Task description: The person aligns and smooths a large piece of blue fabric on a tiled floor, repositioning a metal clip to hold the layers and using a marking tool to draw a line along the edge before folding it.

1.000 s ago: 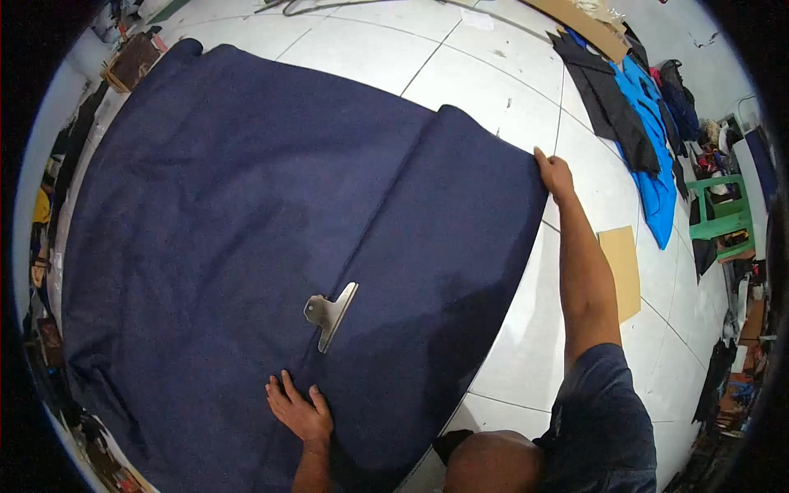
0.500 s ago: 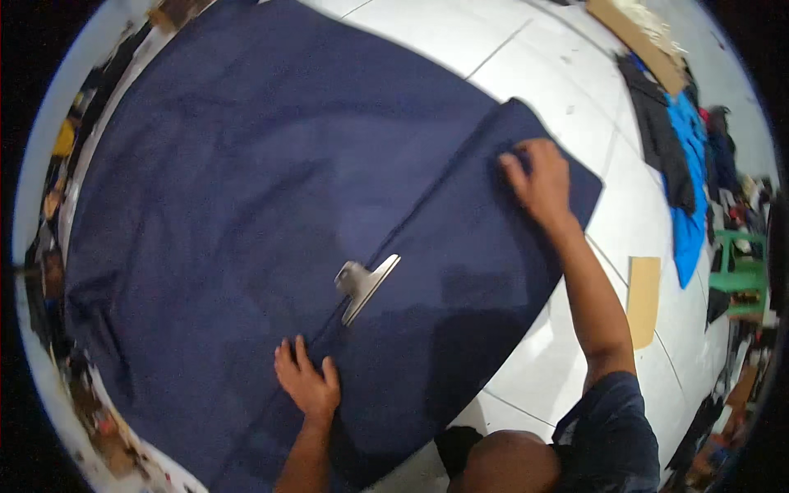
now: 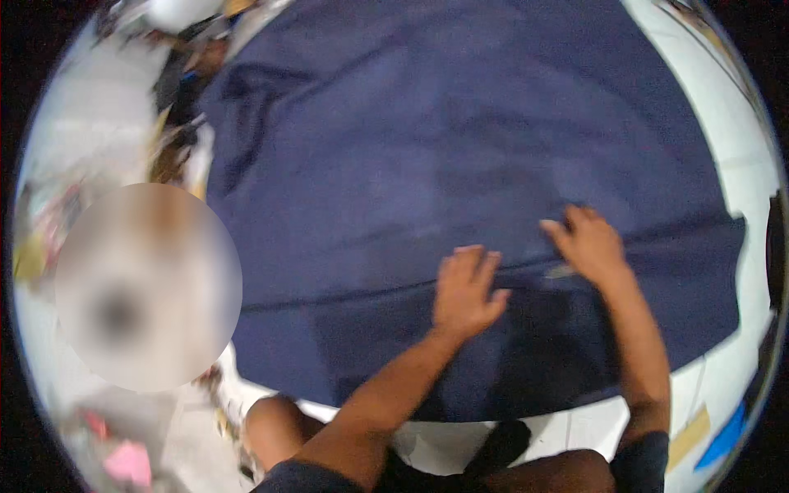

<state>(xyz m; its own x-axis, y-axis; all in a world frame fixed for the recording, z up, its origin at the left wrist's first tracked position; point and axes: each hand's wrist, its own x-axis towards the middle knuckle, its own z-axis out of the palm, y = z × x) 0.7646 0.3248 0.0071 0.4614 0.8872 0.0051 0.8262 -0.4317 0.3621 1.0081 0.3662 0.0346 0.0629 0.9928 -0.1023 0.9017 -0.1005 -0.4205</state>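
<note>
A wide sheet of dark navy cloth (image 3: 370, 189) is spread on the floor in front of me, its near edge folded back into a long band. My left hand (image 3: 468, 292) lies flat across the fold line, fingers spread, holding nothing. Farther right, my right hand (image 3: 588, 242) rests on the cloth just beyond the fold, its thumb apart from the fingers. A metal bulldog clip (image 3: 560, 271) shows in part beside the right wrist, on the fold; the hand and arm hide the rest.
White tiles (image 3: 699, 82) border the cloth. Scattered scraps and a pink piece (image 3: 129, 463) lie at the left, near a blurred round patch. A tan card strip (image 3: 689, 440) and blue material (image 3: 723, 440) are at the lower right.
The view has swung left, so the fold now runs nearly level. My right hand has come from the band's far end to beside the clip; my left hand stays at the fold.
</note>
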